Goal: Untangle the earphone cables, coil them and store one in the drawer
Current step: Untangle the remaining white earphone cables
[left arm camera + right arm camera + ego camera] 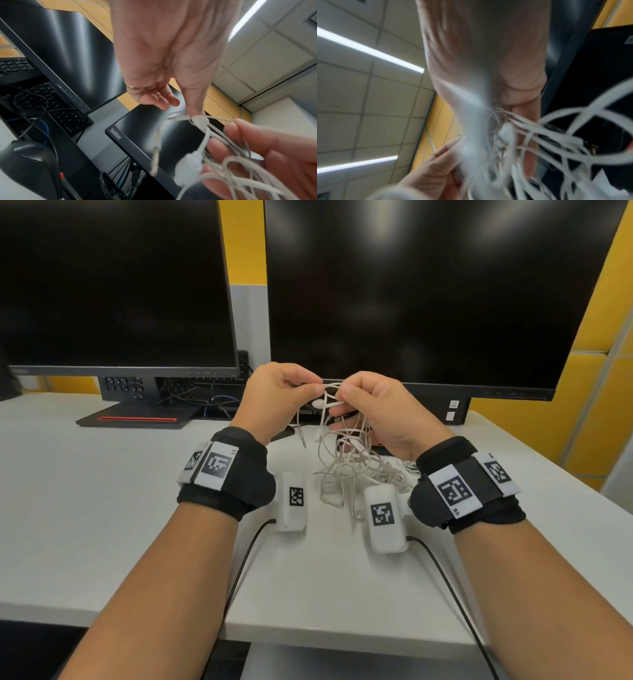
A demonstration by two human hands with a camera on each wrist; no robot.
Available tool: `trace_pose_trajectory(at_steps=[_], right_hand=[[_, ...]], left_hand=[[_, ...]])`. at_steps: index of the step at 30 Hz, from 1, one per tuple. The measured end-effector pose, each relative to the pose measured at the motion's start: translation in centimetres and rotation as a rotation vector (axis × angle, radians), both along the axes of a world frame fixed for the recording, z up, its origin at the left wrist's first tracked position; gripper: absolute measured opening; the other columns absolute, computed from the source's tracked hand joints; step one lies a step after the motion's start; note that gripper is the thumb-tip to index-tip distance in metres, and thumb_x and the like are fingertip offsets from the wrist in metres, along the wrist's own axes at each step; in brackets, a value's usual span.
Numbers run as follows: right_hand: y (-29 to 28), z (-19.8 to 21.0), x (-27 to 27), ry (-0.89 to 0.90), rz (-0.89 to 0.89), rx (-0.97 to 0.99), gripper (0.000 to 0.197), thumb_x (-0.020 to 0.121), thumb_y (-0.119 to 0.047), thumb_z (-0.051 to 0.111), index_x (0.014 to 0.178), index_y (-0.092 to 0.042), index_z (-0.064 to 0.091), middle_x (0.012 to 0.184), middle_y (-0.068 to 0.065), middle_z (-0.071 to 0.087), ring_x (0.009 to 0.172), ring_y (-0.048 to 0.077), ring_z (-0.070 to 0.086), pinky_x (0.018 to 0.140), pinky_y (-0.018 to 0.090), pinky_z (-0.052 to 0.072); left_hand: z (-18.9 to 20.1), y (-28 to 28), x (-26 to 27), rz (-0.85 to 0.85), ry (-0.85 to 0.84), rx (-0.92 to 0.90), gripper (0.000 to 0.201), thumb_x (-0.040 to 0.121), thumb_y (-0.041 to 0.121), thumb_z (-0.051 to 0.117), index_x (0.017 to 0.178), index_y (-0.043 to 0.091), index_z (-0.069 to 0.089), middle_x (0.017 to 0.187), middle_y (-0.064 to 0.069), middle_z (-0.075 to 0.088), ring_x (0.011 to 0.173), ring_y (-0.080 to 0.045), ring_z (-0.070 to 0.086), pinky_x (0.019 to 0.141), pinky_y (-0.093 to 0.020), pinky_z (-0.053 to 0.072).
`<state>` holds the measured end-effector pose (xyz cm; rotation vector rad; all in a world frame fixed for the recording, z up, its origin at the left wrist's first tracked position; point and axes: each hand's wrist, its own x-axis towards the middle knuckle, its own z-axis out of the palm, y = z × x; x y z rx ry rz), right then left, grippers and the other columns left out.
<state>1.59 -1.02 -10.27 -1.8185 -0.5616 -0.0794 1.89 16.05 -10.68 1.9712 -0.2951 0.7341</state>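
Observation:
A tangle of white earphone cables [346,453] hangs between my two raised hands, its lower loops resting on the white desk [102,508]. My left hand [313,388] pinches a strand at the top of the tangle, beside a white earbud [318,404]. My right hand [342,397] grips the bundle just to the right, with strands running through its curled fingers. A jack plug [303,441] dangles free below the left hand. The left wrist view shows the left thumb on the cable by the earbud [199,120] and loops lying across the right hand [265,155]. The blurred cables [556,142] fill the right wrist view.
Two dark monitors [113,285] [428,296] stand at the back of the desk. A black keyboard [51,102] and loose dark cables lie behind the left one. Its flat stand with a red stripe [137,418] sits left of my hands. The desk's front edge [308,635] is near.

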Motion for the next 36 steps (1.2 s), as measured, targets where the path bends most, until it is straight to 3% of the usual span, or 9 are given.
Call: trace_pose_trajectory(at_steps=[3,10,12,15,20,23,26,33,36], right_hand=[[-0.1,0.1,0.0,0.093,0.129,0.044,0.021,0.102,-0.023,0.047,0.088,-0.022,0.062,0.116,0.013,0.066,0.102,0.030,0.070,0.083,0.049,0.056],[-0.7,0.6,-0.1,0.186,0.284,0.445,0.019,0.080,-0.018,0.053,0.062,-0.018,0.056,0.127,0.007,0.060,0.121,0.026,0.058,0.086,0.055,0.055],[-1.3,0.7,0.2,0.222,0.324,0.571,0.020,0.076,-0.022,0.051,0.056,-0.019,0.054,0.113,0.003,0.062,0.116,0.023,0.059,0.086,0.055,0.054],[-2.1,0.7,0.7,0.254,0.406,0.644,0.026,0.078,-0.022,0.045,0.052,-0.019,0.051,0.076,0.000,0.057,0.084,0.019,0.062,0.090,0.053,0.050],[-1.3,0.4,0.5,0.184,0.298,0.267,0.018,0.078,-0.018,0.055,0.062,-0.011,0.057,0.059,0.003,0.048,0.058,0.016,0.047,0.069,0.035,0.048],[-0.3,0.0,0.4,0.180,0.145,0.042,0.021,0.095,-0.023,0.059,0.081,-0.010,0.068,0.082,0.004,0.065,0.066,0.016,0.057,0.069,0.034,0.053],[-0.2,-0.1,0.6,0.209,0.058,0.010,0.012,0.097,-0.023,0.058,0.102,-0.013,0.063,0.109,0.009,0.062,0.067,0.017,0.062,0.065,0.034,0.058],[0.2,-0.9,0.6,0.150,0.082,-0.368,0.060,0.086,-0.021,0.073,0.138,-0.023,0.044,0.118,0.002,0.066,0.047,0.008,0.051,0.050,0.026,0.048],[0.1,-1.0,0.9,0.133,0.098,-0.472,0.060,0.087,-0.024,0.073,0.140,-0.025,0.044,0.102,0.007,0.071,0.047,0.009,0.046,0.047,0.024,0.044]], left_hand=[[-0.2,0.0,0.2,0.018,0.014,-0.015,0.005,0.089,0.020,0.068,0.088,0.025,0.071,0.080,0.010,0.066,0.079,-0.002,0.062,0.075,-0.018,0.049],[-0.2,0.5,1.0,0.109,0.075,-0.141,0.018,0.089,0.010,0.061,0.080,0.025,0.065,0.084,-0.002,0.070,0.081,-0.013,0.068,0.077,-0.029,0.056],[-0.3,0.7,1.0,0.128,0.105,-0.194,0.021,0.090,0.007,0.056,0.080,0.023,0.063,0.088,-0.007,0.070,0.080,-0.016,0.067,0.075,-0.030,0.057],[-0.2,0.7,0.9,0.127,0.126,-0.249,0.019,0.093,0.004,0.051,0.086,0.018,0.061,0.089,-0.008,0.068,0.071,-0.011,0.066,0.065,-0.023,0.057],[0.0,0.3,0.3,0.017,0.155,-0.350,0.012,0.093,0.004,0.051,0.093,0.007,0.063,0.076,-0.006,0.064,0.058,-0.007,0.062,0.058,-0.018,0.054],[0.1,0.2,0.0,-0.059,0.169,-0.414,0.013,0.096,0.007,0.050,0.096,0.008,0.063,0.076,-0.008,0.064,0.059,-0.008,0.064,0.058,-0.018,0.053],[0.4,0.1,-0.3,-0.162,0.180,-0.492,0.014,0.099,0.009,0.045,0.099,0.008,0.060,0.080,-0.008,0.066,0.067,-0.009,0.069,0.061,-0.018,0.054],[0.9,-0.2,-1.1,-0.416,0.161,-0.671,0.014,0.103,0.011,0.039,0.105,0.007,0.052,0.104,-0.016,0.069,0.095,-0.022,0.072,0.076,-0.026,0.058],[1.2,-0.2,-1.4,-0.491,0.132,-0.681,0.015,0.103,0.015,0.039,0.106,0.008,0.051,0.112,-0.016,0.068,0.102,-0.025,0.070,0.082,-0.031,0.057]])
